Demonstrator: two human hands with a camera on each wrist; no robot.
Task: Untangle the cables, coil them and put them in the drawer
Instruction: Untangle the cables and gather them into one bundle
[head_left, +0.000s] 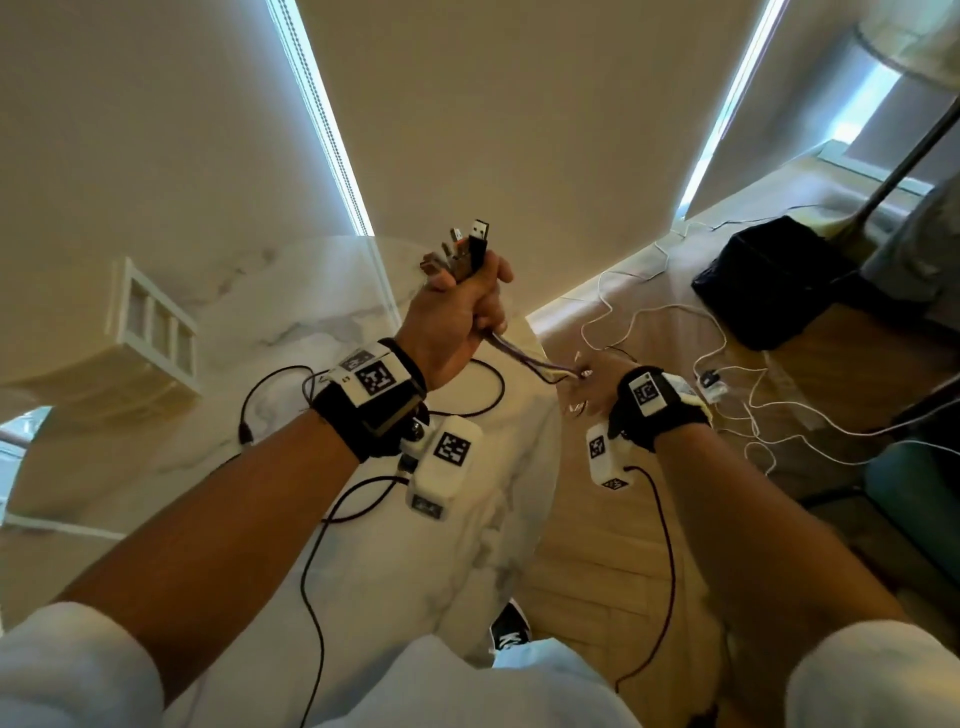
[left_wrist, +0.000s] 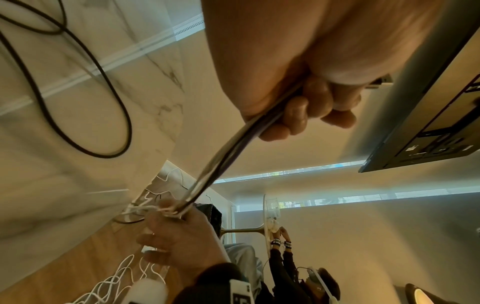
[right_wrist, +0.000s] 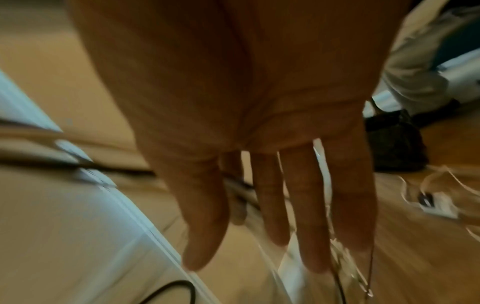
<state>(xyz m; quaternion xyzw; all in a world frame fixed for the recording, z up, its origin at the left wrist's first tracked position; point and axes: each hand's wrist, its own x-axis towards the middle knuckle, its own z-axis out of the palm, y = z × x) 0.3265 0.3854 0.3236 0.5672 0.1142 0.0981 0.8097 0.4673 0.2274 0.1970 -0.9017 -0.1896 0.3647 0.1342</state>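
Note:
My left hand (head_left: 457, 317) is raised over the marble table (head_left: 291, 322) and grips a bundle of cables in its fist. Several USB plugs (head_left: 467, 249) stick up above the fingers. The cable bundle (head_left: 524, 358) leaves the bottom of the fist (left_wrist: 298, 102) and slants down to my right hand (head_left: 597, 384). In the right wrist view the right hand's fingers (right_wrist: 306, 205) are straight and spread, and the cables run across them, blurred. From there white cables (head_left: 727, 364) trail in loose tangles over the wooden floor. No drawer is in view.
A black bag (head_left: 774, 280) sits on the floor at the right, beside a lamp stand (head_left: 904, 156). A small white adapter (head_left: 711, 384) lies among the white cables. A black cable (head_left: 488, 389) loops on the table. Another person (left_wrist: 285, 267) sits further off.

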